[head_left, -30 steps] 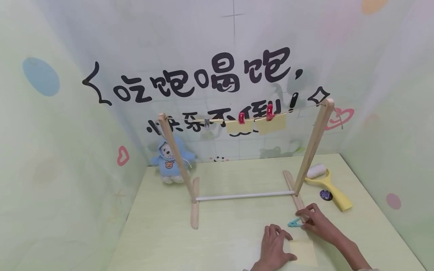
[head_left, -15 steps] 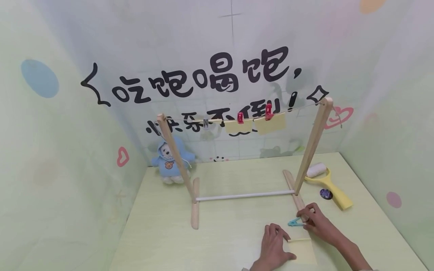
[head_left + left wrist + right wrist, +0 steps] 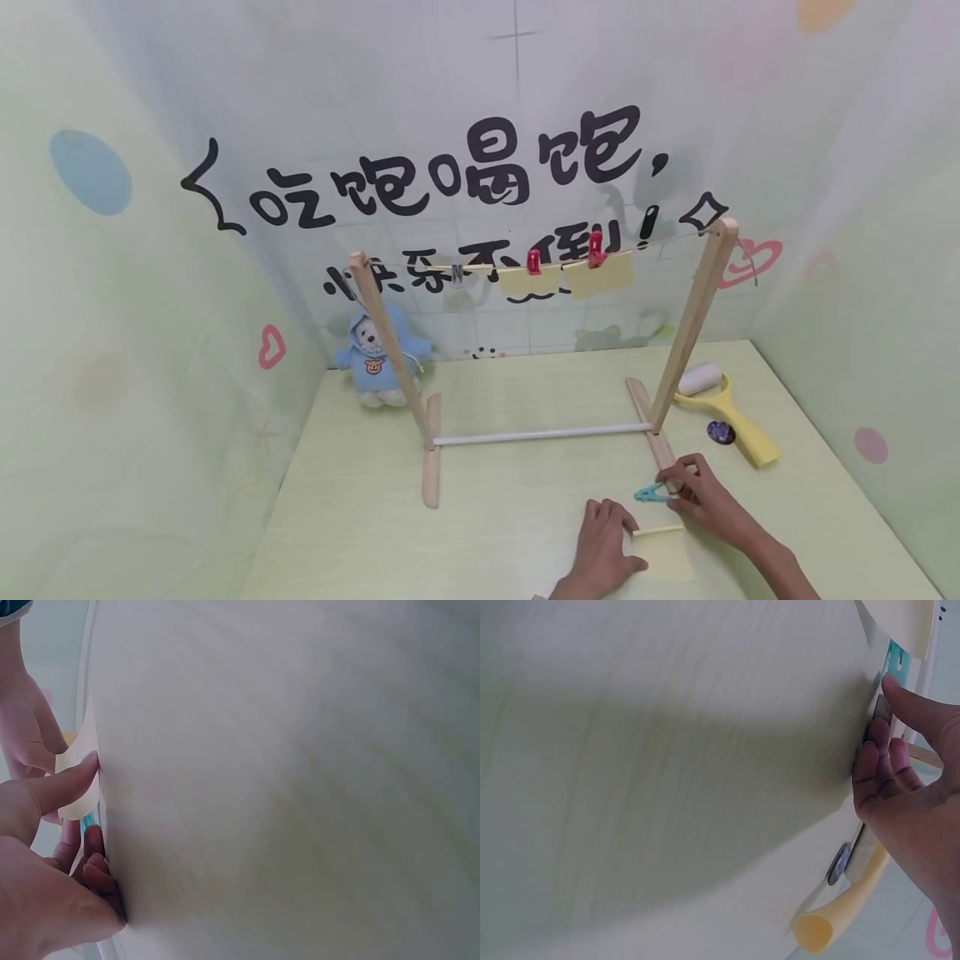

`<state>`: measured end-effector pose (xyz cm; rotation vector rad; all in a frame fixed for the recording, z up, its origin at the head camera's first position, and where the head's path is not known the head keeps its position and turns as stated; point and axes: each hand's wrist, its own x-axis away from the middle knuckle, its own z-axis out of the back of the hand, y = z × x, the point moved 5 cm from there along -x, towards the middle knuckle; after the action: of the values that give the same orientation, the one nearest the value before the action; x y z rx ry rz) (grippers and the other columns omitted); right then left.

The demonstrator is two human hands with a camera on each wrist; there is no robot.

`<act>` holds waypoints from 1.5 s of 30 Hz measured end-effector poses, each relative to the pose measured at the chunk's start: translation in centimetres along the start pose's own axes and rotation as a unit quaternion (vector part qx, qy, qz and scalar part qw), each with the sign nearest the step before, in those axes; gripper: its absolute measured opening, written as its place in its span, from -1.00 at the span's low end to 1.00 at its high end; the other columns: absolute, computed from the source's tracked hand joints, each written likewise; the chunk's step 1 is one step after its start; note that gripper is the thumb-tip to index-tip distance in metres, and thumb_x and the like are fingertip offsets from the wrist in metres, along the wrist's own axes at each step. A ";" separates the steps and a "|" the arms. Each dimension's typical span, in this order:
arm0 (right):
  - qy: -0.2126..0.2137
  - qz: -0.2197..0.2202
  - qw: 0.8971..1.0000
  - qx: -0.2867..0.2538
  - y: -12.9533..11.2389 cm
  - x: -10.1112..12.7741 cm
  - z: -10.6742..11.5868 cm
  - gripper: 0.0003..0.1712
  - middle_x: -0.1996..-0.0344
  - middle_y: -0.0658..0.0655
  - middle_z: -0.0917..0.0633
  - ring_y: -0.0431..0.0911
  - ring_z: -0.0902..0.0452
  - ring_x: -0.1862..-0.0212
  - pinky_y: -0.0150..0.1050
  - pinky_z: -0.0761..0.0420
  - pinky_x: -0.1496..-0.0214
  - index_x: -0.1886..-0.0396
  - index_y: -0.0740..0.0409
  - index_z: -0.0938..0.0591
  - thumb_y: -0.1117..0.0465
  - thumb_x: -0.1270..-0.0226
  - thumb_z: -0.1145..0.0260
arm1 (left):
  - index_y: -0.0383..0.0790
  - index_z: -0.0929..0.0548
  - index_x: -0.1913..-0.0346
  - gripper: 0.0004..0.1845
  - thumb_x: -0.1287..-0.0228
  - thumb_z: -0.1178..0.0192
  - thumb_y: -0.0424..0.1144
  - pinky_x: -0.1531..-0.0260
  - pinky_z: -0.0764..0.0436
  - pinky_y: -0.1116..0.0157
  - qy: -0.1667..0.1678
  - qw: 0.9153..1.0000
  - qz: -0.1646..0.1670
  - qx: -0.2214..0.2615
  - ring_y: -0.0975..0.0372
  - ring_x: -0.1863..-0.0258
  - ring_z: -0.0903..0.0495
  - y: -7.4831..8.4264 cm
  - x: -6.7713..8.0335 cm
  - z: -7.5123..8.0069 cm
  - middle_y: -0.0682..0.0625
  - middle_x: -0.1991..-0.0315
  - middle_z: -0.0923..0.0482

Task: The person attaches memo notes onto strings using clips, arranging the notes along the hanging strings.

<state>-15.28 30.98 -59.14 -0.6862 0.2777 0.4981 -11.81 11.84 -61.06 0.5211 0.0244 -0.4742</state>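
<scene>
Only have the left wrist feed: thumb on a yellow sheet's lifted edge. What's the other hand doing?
Observer: The right hand pinches a teal clothespin on the table, just beyond the loose sheet.
Operator: Anything hung already?
Observer: Two hung notes dangle from the string of the wooden rack, each under a red clip.
Operator: Clutter nearby?
Observer: A yellow-handled roller lies right of the rack's foot.

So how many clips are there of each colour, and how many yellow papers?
Red clips: 2
Teal clip: 1
Silver clip: 1
Yellow papers on the string: 2
Yellow paper on the table: 1
Total: 7
</scene>
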 end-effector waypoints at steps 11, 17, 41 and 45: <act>-0.004 -0.012 0.999 -0.030 0.2 0.4 -0.1 -0.60 0.10 0.17 -0.39 -0.37 -0.36 0.29 -0.42 -0.44 0.36 0.12 0.20 -0.66 0.53 -0.02 -0.48 | 0.07 -0.46 0.05 -0.47 0.02 -0.58 -0.15 0.26 -0.24 0.57 -0.014 0.996 0.014 0.089 0.49 0.29 -0.18 -0.3 -0.2 0.1 0.32 0.36 -0.49; 0.005 -0.014 0.999 -0.034 0.2 0.5 0.0 -0.62 0.11 0.19 -0.40 -0.37 -0.35 0.30 -0.43 -0.43 0.37 0.13 0.24 -0.67 0.52 -0.01 -0.49 | 0.04 -0.50 -0.04 -0.52 -0.10 -0.49 -0.22 0.25 -0.26 0.53 -0.048 0.989 0.042 0.132 0.48 0.27 -0.17 -0.6 -0.3 -0.5 0.31 0.30 -0.52; -0.036 -0.209 0.971 -0.109 0.5 1.5 0.7 -0.66 0.08 0.28 -0.60 -0.37 -0.52 0.24 -0.47 -0.57 0.22 -0.07 0.30 -0.58 0.29 -0.34 -0.37 | -0.04 -0.69 0.12 -0.91 -0.39 -0.23 -0.21 0.33 -0.19 0.55 -0.064 0.977 0.071 0.192 0.50 0.36 -0.18 -0.5 -0.5 -0.8 0.31 0.41 -0.41; -0.046 -0.240 0.961 -0.128 0.7 1.6 0.9 -0.61 -0.01 0.32 -0.67 -0.46 -0.56 0.17 -0.46 -0.61 0.15 -0.15 0.30 -0.54 0.25 -0.41 -0.32 | -0.03 -0.72 0.18 -0.93 -0.37 -0.26 -0.20 0.34 -0.19 0.56 -0.053 0.973 0.081 0.210 0.53 0.38 -0.20 -0.5 -0.4 -0.8 0.33 0.42 -0.44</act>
<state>-14.22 32.56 -59.45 -0.9470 -0.0471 0.0979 -12.35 11.98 -61.91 0.9058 -0.2237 -0.3451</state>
